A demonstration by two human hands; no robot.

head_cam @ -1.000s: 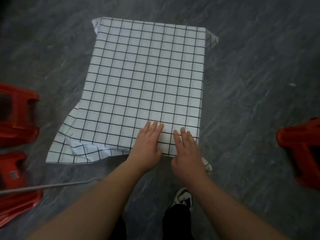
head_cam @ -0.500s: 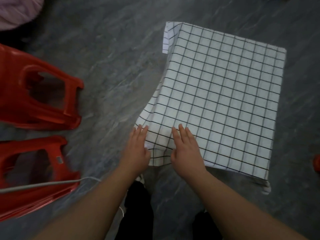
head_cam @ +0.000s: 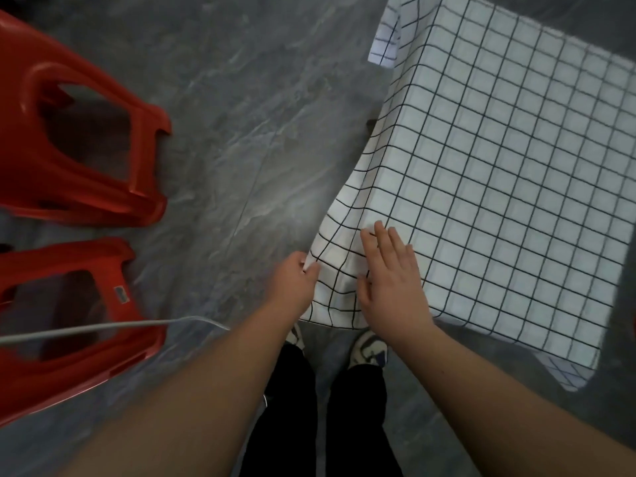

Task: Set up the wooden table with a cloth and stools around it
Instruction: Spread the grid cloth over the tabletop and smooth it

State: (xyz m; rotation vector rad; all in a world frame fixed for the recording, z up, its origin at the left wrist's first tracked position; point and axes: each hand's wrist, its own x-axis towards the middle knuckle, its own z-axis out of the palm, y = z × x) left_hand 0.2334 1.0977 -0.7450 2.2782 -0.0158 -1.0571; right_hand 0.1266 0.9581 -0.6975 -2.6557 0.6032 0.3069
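My left hand pinches the near-left hanging corner of the checked cloth, fingers curled round its edge. My right hand lies flat with straight fingers pressing the cloth at the near-left corner of the worktop it covers. Both forearms reach forward from below. Two red stools lie tipped on the grey floor, well apart to the left

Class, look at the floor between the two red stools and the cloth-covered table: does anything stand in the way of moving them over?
Nothing visible does. Bare grey floor separates the red stools from the table's checked cloth. A thin white cable crosses in front of the nearer stool; it may snag.
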